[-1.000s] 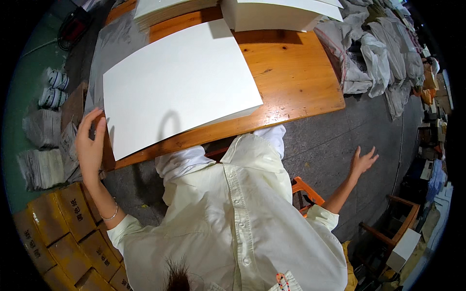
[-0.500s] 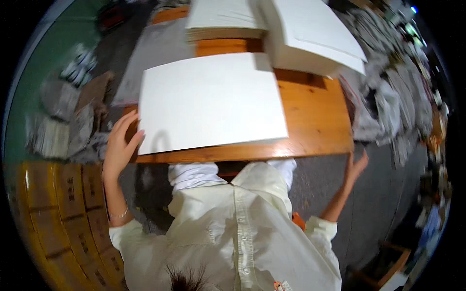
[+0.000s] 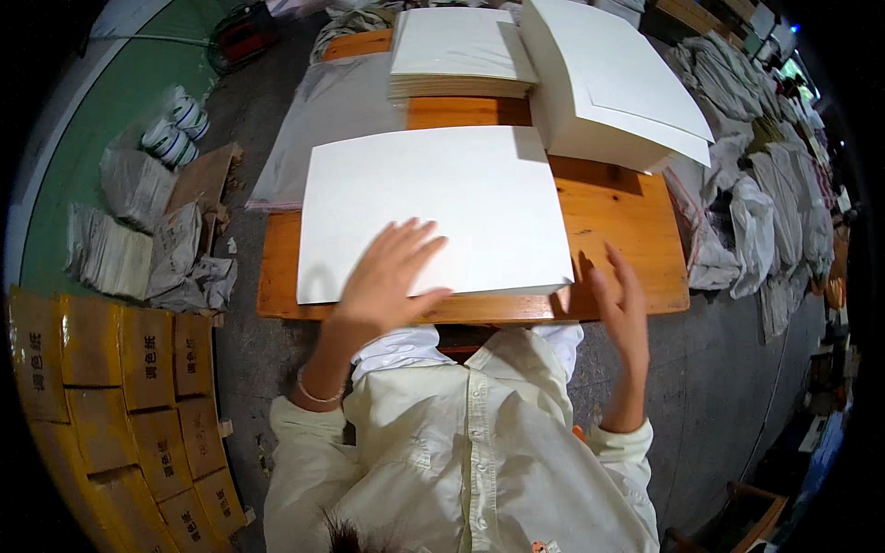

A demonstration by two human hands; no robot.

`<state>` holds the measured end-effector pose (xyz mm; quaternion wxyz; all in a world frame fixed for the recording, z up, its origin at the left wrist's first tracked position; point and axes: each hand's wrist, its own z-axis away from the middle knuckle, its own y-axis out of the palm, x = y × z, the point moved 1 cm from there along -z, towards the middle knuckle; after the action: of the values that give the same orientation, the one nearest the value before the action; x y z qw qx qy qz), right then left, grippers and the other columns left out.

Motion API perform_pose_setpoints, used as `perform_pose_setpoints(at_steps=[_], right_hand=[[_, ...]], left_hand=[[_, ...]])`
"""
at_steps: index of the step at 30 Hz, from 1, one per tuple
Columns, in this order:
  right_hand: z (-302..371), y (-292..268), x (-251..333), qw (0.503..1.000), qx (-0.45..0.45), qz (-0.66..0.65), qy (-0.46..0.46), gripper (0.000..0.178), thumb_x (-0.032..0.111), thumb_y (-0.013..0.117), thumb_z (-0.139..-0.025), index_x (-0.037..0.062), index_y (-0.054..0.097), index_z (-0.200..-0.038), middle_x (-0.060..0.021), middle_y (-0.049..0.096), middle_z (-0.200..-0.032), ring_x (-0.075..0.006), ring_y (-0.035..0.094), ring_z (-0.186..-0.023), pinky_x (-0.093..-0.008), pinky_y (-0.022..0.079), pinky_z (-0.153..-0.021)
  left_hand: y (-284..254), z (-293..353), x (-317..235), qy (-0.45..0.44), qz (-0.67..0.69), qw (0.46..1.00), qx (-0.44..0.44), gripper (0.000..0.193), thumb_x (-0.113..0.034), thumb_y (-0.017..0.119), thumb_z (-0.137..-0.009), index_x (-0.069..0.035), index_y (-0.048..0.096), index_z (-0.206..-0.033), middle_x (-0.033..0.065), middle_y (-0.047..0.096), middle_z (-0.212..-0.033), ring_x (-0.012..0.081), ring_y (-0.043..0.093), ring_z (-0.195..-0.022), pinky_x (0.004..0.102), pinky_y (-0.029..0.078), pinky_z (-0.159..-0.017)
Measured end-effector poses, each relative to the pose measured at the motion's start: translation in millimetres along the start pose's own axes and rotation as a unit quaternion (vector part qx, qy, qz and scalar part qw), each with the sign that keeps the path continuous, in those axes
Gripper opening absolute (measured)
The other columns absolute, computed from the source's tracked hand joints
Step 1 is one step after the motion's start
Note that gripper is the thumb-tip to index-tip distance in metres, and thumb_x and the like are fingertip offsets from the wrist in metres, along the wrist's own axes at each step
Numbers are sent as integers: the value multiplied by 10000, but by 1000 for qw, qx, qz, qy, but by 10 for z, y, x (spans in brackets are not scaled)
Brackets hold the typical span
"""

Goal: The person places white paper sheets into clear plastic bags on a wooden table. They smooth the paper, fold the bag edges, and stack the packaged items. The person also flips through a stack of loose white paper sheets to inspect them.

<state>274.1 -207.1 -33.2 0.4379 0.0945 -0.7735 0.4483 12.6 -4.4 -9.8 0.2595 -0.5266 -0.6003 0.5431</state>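
Observation:
A stack of large white paper sheets (image 3: 433, 194) lies at the near edge of the wooden table (image 3: 619, 235). My left hand (image 3: 392, 272) is over its near left part with the fingers stretched out; whether it touches the top sheet I cannot tell. Just off the stack's near right corner is my right hand (image 3: 622, 309), its fingers apart and holding nothing. Farther back stand a tall pile of white sheets (image 3: 618, 83) on the right and a lower white stack (image 3: 461, 46) on the left.
Clear plastic sheeting (image 3: 323, 124) covers the table's far left. Taped cardboard boxes (image 3: 147, 369) are piled on the floor at the left, below wrapped bundles (image 3: 115, 253) and white tubs (image 3: 175, 134). Grey cloth or plastic heaps (image 3: 765, 198) lie along the right.
My left hand has moved from the stack's left edge to over its top. My right hand has come from the table's right corner toward the stack. The view has shifted slightly.

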Motion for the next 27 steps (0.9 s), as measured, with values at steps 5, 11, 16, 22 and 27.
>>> perform_pose_setpoints(at_steps=[5,11,16,22,27], right_hand=[[-254,280,80,995,97,-10,37,579,347,540,-946,-51,418,-1347,-267,470,-1341,-338,466,-1247,-356,346,-1039],[-297,375,60,966,127,-206,96,545,313,525,-957,-45,417,-1354,-224,441,-1387,-287,407,-1302,-344,319,-1061],[-330,304,140,915,120,-376,81,454,240,515,-961,-15,454,-1331,-182,448,-1383,-241,397,-1303,-335,328,-1056],[-384,177,237,799,97,-563,190,647,117,601,-896,41,255,-1437,-158,521,-1265,-214,517,-1150,-354,415,-968],[-463,176,-75,781,188,-539,255,741,77,645,-858,61,205,-1455,-156,576,-1183,-221,579,-1059,-370,474,-895]], left_hand=[[333,-241,-321,18,22,1000,-11,626,-404,669,-820,-49,499,-1307,154,457,-1382,318,363,-1329,446,245,-1132],[437,-237,-209,18,45,999,-16,534,-376,683,-818,-52,575,-1229,150,523,-1321,313,425,-1290,419,320,-1098],[422,-212,-140,18,70,997,-25,498,-351,698,-809,-60,598,-1200,117,589,-1248,300,482,-1245,407,395,-1044],[376,-201,-150,32,71,996,-51,490,-380,686,-802,-60,612,-1166,101,617,-1203,273,536,-1185,368,421,-1017],[320,-216,-135,-4,134,990,-41,492,-331,738,-764,-61,624,-1159,122,623,-1191,285,537,-1190,373,456,-974]])
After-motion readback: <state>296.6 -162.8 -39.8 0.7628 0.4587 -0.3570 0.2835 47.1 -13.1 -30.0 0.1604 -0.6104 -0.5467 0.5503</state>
